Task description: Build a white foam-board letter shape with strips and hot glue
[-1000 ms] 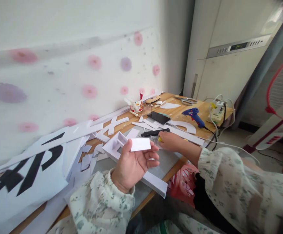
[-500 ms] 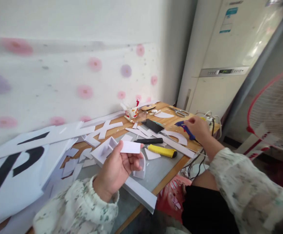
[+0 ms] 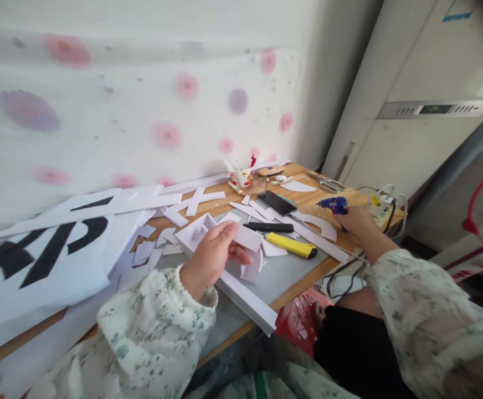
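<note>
My left hand point(image 3: 216, 252) pinches a small white foam-board piece point(image 3: 247, 238) between thumb and fingers, above the work surface. Under and behind it lies a white foam-board letter shape with raised walls point(image 3: 250, 305), partly covered by that hand. My right hand point(image 3: 358, 221) is closed round the handle of a blue hot glue gun point(image 3: 333, 204) at the table's right side, its nozzle pointing left. Between the hands lie a yellow utility knife point(image 3: 291, 245) and a black bar-shaped object point(image 3: 268, 227). A curved white piece point(image 3: 253, 269) stands just below the held piece.
White offcuts point(image 3: 144, 252) and printed letter sheets point(image 3: 58, 260) cover the left of the wooden table point(image 3: 303, 172). At the back are a paper cup point(image 3: 241, 177), scissors point(image 3: 327, 183) and a dark phone-like slab point(image 3: 277, 203). Cords and a power strip point(image 3: 378, 204) sit at the right edge.
The view has shifted right and down, so the table appears higher and leftward objects show more. My right hand now grips the glue gun's handle instead of touching its rear top. The left hand's piece has tilted.
</note>
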Demonstrator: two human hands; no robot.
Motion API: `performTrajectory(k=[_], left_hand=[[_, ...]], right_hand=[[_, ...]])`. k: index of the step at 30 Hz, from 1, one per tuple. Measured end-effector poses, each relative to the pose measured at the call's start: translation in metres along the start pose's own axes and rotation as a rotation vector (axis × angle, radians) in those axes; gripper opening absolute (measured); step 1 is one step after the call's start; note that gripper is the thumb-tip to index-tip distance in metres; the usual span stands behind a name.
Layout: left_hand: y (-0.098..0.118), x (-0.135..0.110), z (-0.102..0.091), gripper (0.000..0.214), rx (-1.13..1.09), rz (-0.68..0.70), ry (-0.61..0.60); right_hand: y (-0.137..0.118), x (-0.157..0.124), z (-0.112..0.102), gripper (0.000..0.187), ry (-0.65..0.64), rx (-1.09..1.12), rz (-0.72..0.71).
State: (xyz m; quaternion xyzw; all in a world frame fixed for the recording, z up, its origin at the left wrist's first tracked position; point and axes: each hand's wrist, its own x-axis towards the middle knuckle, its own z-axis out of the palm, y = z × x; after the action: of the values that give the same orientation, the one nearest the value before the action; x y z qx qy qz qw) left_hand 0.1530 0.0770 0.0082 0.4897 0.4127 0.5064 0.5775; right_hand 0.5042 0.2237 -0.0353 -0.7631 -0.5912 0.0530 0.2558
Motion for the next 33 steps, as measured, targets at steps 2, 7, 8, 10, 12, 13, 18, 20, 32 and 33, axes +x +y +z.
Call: performTrajectory(k=[2,7,8,10,12,13,18,20,32,33], left_hand=[[0.005,0.002,-0.004,0.036,0.228,0.145,-0.003],[0.019,0.006,-0.018,0.023,0.792,0.456,-0.089],[0.021,0.006,-0.020,0.022,0.823,0.439,-0.110],[0.023,0.006,-0.021,0.022,0.861,0.380,-0.175],[0.023,0.006,-0.020,0.019,0.908,0.361,-0.251],[0.023,0.006,-0.019,0.018,0.937,0.371,-0.279],[0.018,0.009,-0.017,0.016,1.036,0.442,-0.302],[0.018,0.009,-0.018,0.014,1.028,0.419,-0.286],[0.032,0.001,-0.019,0.011,0.827,0.323,-0.207],[0.031,0.001,-0.019,0.011,0.816,0.317,-0.209]], right_hand=[[-0.007,-0.006,-0.010,0.023,0.010,0.051,0.083],[-0.029,-0.047,-0.040,0.030,0.050,0.414,0.011],[-0.033,-0.058,-0.045,0.031,0.043,0.490,-0.026],[-0.039,-0.079,-0.053,0.029,-0.004,0.641,-0.099],[-0.044,-0.095,-0.057,0.024,-0.089,0.804,-0.168],[-0.046,-0.102,-0.058,0.022,-0.147,0.873,-0.195],[-0.051,-0.119,-0.051,0.023,-0.366,0.919,-0.228],[-0.051,-0.124,-0.046,0.026,-0.444,0.889,-0.267],[-0.068,-0.147,-0.040,0.014,-0.540,0.772,-0.494],[-0.070,-0.147,-0.040,0.016,-0.521,0.749,-0.501]])
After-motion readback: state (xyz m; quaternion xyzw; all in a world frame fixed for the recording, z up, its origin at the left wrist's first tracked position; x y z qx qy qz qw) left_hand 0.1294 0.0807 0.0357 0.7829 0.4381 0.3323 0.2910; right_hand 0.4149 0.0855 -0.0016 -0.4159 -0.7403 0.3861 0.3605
